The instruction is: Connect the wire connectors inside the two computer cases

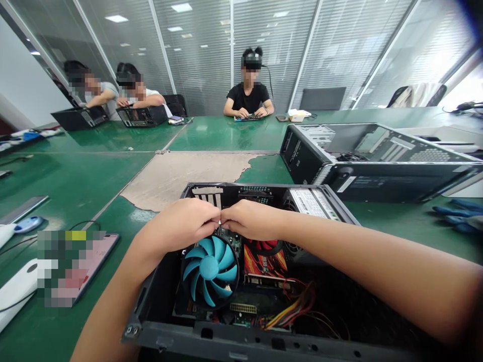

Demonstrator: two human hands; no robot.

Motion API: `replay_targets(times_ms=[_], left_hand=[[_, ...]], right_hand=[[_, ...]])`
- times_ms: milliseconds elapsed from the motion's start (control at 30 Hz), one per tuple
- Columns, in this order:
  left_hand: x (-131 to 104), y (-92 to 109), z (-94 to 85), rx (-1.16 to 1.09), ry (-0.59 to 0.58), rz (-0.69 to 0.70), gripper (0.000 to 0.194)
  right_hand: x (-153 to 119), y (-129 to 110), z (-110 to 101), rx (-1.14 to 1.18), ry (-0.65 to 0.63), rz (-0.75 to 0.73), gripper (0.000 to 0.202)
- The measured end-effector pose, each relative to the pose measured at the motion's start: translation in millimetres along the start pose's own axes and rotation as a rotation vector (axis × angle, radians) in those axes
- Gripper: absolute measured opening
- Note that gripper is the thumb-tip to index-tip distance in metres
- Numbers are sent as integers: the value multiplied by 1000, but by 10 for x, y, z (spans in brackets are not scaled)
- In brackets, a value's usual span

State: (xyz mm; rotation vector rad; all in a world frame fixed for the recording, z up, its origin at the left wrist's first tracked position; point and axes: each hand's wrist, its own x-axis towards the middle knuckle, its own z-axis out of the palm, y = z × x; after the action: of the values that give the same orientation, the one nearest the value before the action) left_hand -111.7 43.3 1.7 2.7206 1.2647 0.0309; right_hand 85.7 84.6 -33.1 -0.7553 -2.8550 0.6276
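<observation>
An open black computer case [241,338] lies on its side in front of me. Over its far half, my left hand [188,223] and my right hand [251,219] meet fingertip to fingertip, both pinched closed; a small pale bit shows between them, too small to name. Below my left hand sits a CPU cooler fan [210,268] with teal blades. Under my right hand is a red and black graphics card [266,259]. Coloured power cables [290,314] lie loose beside a motherboard power socket [243,307]. A silver-labelled power supply [311,201] fills the far right corner.
A second open computer case [377,166] stands at the right, with blue gloves [458,213] nearer me. A phone [94,266] lies at the left. Bare board [188,168] shows through the green table [94,173]. Across it, several people work on computer parts.
</observation>
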Motion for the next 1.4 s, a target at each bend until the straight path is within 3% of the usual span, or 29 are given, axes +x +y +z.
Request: replay_targets(times_ms=[500, 733, 933, 1167, 1400], left_hand=[[-3, -12, 2, 92, 31, 10, 26], [-2, -6, 1, 45, 79, -27, 21], [-2, -45, 20, -3, 99, -1, 11], [-2, -51, 19, 53, 150, 75, 25], [-30, -13, -6, 110, 132, 61, 27]], right_hand=[[14, 33, 8, 71, 73, -20, 18], [5, 31, -18, 206, 86, 57, 18], [13, 64, 1, 269, 83, 4, 23], [26, 40, 11, 284, 55, 24, 21], [39, 6, -2, 213, 44, 17, 23]])
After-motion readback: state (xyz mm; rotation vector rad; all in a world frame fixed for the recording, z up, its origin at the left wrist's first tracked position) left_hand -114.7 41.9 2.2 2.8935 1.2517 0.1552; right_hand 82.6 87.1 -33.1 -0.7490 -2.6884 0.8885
